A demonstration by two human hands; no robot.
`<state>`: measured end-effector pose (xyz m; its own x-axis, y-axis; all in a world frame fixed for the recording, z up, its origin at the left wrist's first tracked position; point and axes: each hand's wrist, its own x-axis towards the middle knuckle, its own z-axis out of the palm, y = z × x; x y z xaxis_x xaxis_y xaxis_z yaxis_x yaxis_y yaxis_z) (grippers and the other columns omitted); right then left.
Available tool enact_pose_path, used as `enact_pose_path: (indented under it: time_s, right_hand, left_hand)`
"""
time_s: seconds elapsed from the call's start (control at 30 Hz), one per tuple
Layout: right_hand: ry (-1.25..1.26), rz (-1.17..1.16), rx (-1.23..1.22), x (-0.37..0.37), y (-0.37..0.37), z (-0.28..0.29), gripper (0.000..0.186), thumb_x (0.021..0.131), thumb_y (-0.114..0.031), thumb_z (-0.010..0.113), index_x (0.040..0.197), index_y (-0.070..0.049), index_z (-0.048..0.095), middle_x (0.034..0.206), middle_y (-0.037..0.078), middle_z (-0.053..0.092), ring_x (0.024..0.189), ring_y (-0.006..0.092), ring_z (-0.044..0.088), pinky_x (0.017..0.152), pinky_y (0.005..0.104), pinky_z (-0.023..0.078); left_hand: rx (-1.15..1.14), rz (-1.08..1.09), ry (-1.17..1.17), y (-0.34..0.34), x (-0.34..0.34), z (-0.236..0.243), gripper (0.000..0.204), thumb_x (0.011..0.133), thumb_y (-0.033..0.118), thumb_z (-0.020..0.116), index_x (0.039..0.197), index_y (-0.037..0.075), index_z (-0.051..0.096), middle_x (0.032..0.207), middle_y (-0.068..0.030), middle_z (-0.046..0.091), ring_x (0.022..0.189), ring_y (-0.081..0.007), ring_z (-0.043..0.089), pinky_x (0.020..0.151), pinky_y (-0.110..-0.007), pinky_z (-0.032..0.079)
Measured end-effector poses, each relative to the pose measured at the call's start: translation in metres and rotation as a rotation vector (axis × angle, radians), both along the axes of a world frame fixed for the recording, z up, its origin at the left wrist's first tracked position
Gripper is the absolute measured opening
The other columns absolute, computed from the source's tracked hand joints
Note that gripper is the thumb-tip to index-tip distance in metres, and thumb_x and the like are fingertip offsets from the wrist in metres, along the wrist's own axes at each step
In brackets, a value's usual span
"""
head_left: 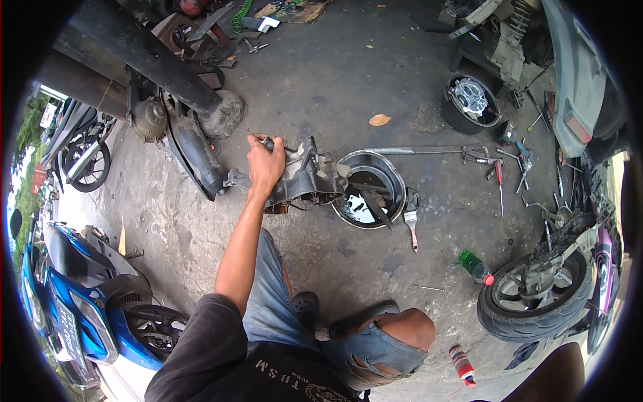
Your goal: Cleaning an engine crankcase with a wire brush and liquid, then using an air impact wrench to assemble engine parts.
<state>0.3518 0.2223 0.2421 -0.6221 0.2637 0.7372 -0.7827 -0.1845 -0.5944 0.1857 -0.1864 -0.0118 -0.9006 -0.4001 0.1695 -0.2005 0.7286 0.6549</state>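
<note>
My left hand [266, 163] is closed round the upper left part of a grey metal engine casing [305, 175], and a short dark cylindrical end shows by its fingers. The casing is held over the floor, its right end at the rim of a round black basin [337, 211]. Inside that basin lie dark liquid, a white patch and a dark brush-like tool [376, 206]. A paintbrush [411, 231] rests against the basin's right side. My right hand is out of the picture; only a dark, blurred shape, perhaps my right arm, enters at the lower right.
A long metal bar [422, 150] lies behind the basin. Wrenches and a red-handled screwdriver [499, 177] are scattered at right, near a tub [469, 120] holding a metal part. A green bottle [474, 266], a wheel [536, 295] and a spray can [462, 365] lie nearer. A blue motorbike [87, 308] stands left.
</note>
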Motion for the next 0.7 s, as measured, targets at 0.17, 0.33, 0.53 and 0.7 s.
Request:
enact_pose_path:
  time_s: [0.17, 0.33, 0.53, 0.7]
  right_hand:
    - [-0.052, 0.016, -0.019, -0.004, -0.007, -0.006, 0.044, 0.098, -0.035, 0.038, 0.118, 0.001, 0.051, 0.119, 0.018, 0.046, 0.111, 0.0294, 0.039, 0.093, 0.0396, 0.033]
    - [-0.101, 0.011, -0.024, -0.005, -0.010, -0.013, 0.042, 0.098, -0.034, 0.039, 0.117, 0.001, 0.052, 0.117, 0.018, 0.048, 0.109, 0.0286, 0.042, 0.092, 0.0387, 0.035]
    - [-0.155, 0.021, -0.031, -0.009, -0.016, -0.022, 0.040, 0.098, -0.032, 0.040, 0.115, 0.001, 0.054, 0.114, 0.017, 0.050, 0.106, 0.0277, 0.044, 0.090, 0.0376, 0.036]
    - [-0.203, 0.014, -0.030, -0.012, -0.020, -0.031, 0.038, 0.098, -0.031, 0.040, 0.113, 0.001, 0.055, 0.112, 0.016, 0.052, 0.104, 0.0269, 0.046, 0.089, 0.0367, 0.038]
  left_hand:
    - [0.012, -0.007, -0.014, -0.003, -0.002, 0.001, 0.043, 0.084, 0.030, 0.062, 0.109, -0.003, 0.048, 0.087, -0.0321, 0.065, 0.088, -0.0471, 0.064, 0.080, -0.048, 0.049]
    - [0.011, -0.006, -0.010, -0.003, 0.000, 0.005, 0.044, 0.085, 0.031, 0.062, 0.109, -0.003, 0.048, 0.089, -0.0330, 0.065, 0.089, -0.0474, 0.064, 0.081, -0.048, 0.049]
    - [0.021, -0.013, -0.012, 0.000, 0.000, 0.006, 0.045, 0.084, 0.032, 0.062, 0.110, -0.003, 0.047, 0.089, -0.0325, 0.065, 0.089, -0.0469, 0.064, 0.081, -0.048, 0.049]
    - [0.021, -0.017, -0.010, 0.000, -0.002, 0.003, 0.046, 0.084, 0.033, 0.062, 0.110, -0.003, 0.047, 0.090, -0.0325, 0.065, 0.090, -0.0466, 0.064, 0.081, -0.048, 0.049]
